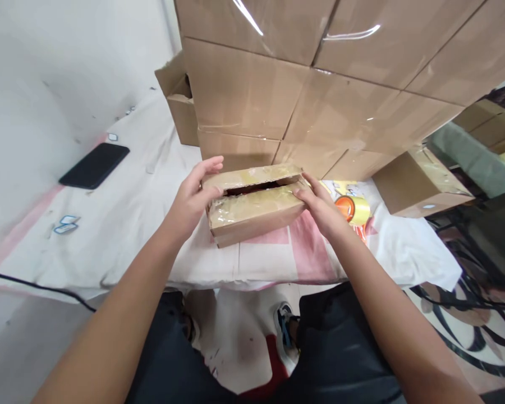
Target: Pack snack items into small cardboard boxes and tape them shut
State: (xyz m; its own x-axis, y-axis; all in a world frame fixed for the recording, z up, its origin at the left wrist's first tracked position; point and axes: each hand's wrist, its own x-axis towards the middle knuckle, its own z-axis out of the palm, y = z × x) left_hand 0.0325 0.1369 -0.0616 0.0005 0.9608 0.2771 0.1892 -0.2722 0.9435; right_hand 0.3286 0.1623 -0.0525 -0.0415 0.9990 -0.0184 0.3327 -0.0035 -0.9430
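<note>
Carton (261, 222): held at ends in half-curled left hand (197, 193) and right hand (320, 206). Could buckle along gaping flaps (263, 201) if squeezed unevenly.

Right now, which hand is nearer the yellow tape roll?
Right. The right hand holds the right end of the box, just beside the tape roll; the left hand holds the opposite end, farther away.
</note>
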